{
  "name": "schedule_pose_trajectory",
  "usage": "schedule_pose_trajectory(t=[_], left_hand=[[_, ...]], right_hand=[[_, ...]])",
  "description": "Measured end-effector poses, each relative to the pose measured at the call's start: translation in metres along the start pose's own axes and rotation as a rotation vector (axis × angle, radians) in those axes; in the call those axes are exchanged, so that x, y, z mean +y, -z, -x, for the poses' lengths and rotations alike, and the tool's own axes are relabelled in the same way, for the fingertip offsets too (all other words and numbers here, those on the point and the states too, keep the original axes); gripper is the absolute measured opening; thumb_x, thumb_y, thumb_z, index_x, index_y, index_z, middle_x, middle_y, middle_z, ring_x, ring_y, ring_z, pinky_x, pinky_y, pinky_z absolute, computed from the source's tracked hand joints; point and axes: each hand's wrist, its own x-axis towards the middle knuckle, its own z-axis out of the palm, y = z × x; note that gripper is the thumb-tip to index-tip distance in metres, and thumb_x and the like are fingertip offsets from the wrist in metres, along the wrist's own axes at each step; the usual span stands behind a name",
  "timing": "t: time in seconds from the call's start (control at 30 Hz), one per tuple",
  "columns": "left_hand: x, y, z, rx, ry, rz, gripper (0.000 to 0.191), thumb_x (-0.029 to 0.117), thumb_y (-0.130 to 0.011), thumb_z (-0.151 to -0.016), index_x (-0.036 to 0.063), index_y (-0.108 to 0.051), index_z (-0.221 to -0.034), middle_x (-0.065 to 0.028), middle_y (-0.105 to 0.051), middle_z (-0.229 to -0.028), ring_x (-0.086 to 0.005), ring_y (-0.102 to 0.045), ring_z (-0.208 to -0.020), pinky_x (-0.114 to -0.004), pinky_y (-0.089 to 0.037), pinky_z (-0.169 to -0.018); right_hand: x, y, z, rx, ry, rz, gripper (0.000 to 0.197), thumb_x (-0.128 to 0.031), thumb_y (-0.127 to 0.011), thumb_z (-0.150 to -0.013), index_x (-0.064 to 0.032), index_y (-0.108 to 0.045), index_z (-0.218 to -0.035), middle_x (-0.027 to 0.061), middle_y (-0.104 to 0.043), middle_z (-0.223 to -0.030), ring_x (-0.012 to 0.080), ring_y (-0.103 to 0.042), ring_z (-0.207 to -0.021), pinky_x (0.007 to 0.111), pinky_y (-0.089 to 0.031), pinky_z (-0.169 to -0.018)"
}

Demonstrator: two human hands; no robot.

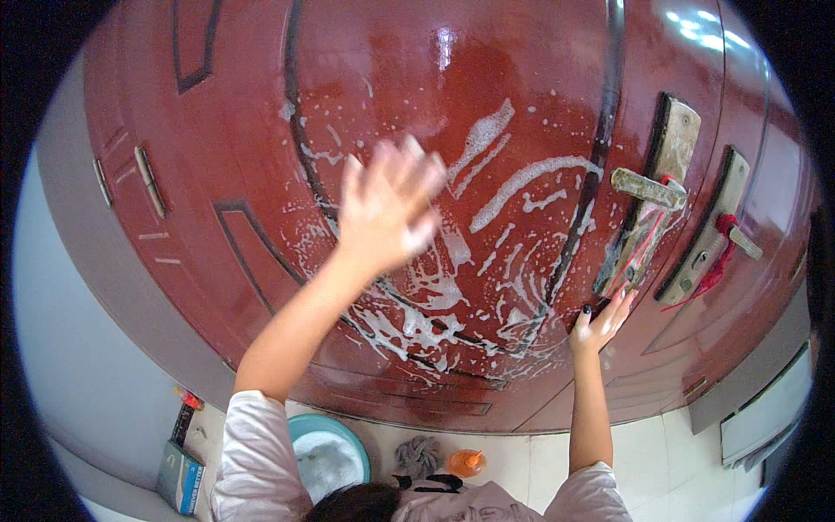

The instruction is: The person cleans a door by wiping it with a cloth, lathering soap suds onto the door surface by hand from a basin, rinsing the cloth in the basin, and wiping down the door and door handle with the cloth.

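Observation:
A dark red panelled door (417,85) with dark trim lines fills the view before me. White soap foam (424,326) streaks and spatters its middle and lower part. Over the foam, my left hand (391,205) is blurred, its fingers spread and nothing visible in it; whether the palm touches the door I cannot tell. Lower right, my right hand (599,331) lies against the door just below a worn metal handle plate (678,134), thumb apart from the fingers. Foam whitens its fingers. A red string (642,251) hangs from the lever handle (646,186).
On the tiled floor (548,450) stand a teal basin (362,444) of sudsy water, a grey cloth (419,455) and an orange squeeze bottle (466,462). A box (179,479) bearing writing is at the lower left. Another handle (708,225) with red cord sits at the right.

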Motion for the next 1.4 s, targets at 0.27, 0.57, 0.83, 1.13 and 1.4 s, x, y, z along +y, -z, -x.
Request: schedule_pose_trajectory(t=[0.27,0.57,0.83,1.13,1.4], left_hand=[[0.037,0.001,-0.046,-0.003,-0.045,-0.009,0.057,0.036,-0.049,-0.072,0.0169,-0.032,-0.123,-0.0087,-0.027,-0.130,-0.0250,-0.021,-0.122,-0.049,-0.018,-0.095],[-0.040,0.018,-0.034,0.266,0.342,-0.085,0.053,0.026,-0.046,-0.077,0.0095,-0.030,-0.124,-0.0139,-0.022,-0.132,-0.0281,-0.019,-0.122,-0.042,-0.012,-0.098],[0.001,-0.025,0.073,-0.046,0.058,-0.053,0.063,0.037,-0.050,-0.069,0.0152,-0.029,-0.125,-0.0144,-0.027,-0.128,-0.0307,-0.028,-0.117,-0.051,-0.014,-0.096],[-0.071,-0.003,0.036,0.350,0.713,-0.023,0.049,0.016,-0.035,-0.083,0.0039,-0.018,-0.128,-0.0151,-0.014,-0.134,-0.0294,-0.013,-0.124,-0.040,-0.010,-0.099],[-0.032,-0.025,0.102,-0.013,0.315,-0.102,0.061,0.031,-0.051,-0.071,0.0075,-0.030,-0.123,-0.0160,-0.024,-0.130,-0.0314,-0.022,-0.120,-0.049,-0.013,-0.097]], right_hand=[[-0.004,-0.001,-0.002,0.012,0.026,-0.002,0.067,-0.014,-0.051,-0.063,-0.0009,-0.024,-0.123,0.0297,-0.023,-0.125,0.0445,-0.027,-0.113,0.050,-0.024,-0.090],[-0.006,-0.004,0.002,-0.010,-0.003,-0.018,0.065,-0.020,-0.049,-0.064,0.0007,-0.027,-0.122,0.0298,-0.024,-0.124,0.0444,-0.027,-0.113,0.050,-0.024,-0.090],[-0.005,-0.004,0.002,0.049,0.016,-0.036,0.059,-0.024,-0.046,-0.068,0.0034,-0.031,-0.119,0.0302,-0.025,-0.123,0.0448,-0.029,-0.112,0.050,-0.024,-0.090],[0.000,-0.002,0.002,0.021,-0.009,-0.030,0.065,-0.014,-0.050,-0.061,0.0016,-0.029,-0.120,0.0291,-0.023,-0.125,0.0446,-0.026,-0.113,0.050,-0.022,-0.092],[-0.004,-0.003,0.001,0.013,-0.011,-0.047,0.065,-0.015,-0.051,-0.062,0.0010,-0.029,-0.120,0.0285,-0.024,-0.125,0.0437,-0.026,-0.113,0.050,-0.021,-0.092]])
